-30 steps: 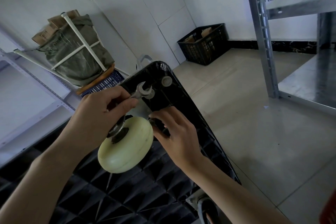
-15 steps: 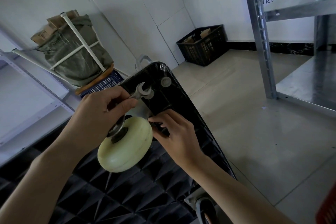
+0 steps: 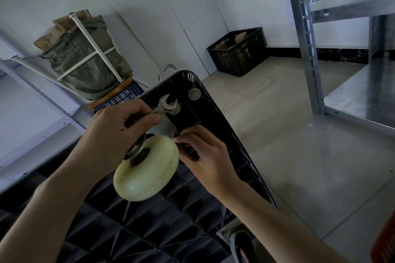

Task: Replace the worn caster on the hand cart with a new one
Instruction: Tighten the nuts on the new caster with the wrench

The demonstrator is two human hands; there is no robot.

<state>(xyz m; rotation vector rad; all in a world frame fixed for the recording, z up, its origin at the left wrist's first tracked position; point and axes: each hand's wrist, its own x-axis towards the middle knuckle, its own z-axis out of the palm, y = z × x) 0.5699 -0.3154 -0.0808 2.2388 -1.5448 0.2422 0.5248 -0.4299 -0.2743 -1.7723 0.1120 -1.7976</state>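
The black hand cart (image 3: pixel 205 117) stands tipped on its side, its ribbed underside facing me. A pale cream caster (image 3: pixel 147 168) sits against that underside near the far corner. My left hand (image 3: pixel 117 130) grips a metal open-end wrench (image 3: pixel 164 105), whose jaws point up toward a grey round fastener on the cart. My right hand (image 3: pixel 203 153) has curled fingers pinching at the caster's mounting plate just right of the wheel; what it pinches is hidden. Another caster (image 3: pixel 241 243) shows at the cart's lower edge.
A black crate (image 3: pixel 237 51) with boxes stands in the far corner. A galvanised metal shelf (image 3: pixel 307 45) rises at right. White shelving (image 3: pixel 42 100) at left carries a green sack (image 3: pixel 85 60) and a blue basket. Bare floor tiles lie between cart and shelf.
My right hand's fingers have shifted slightly along the caster's mounting plate. My left hand and the wrench have hardly moved.
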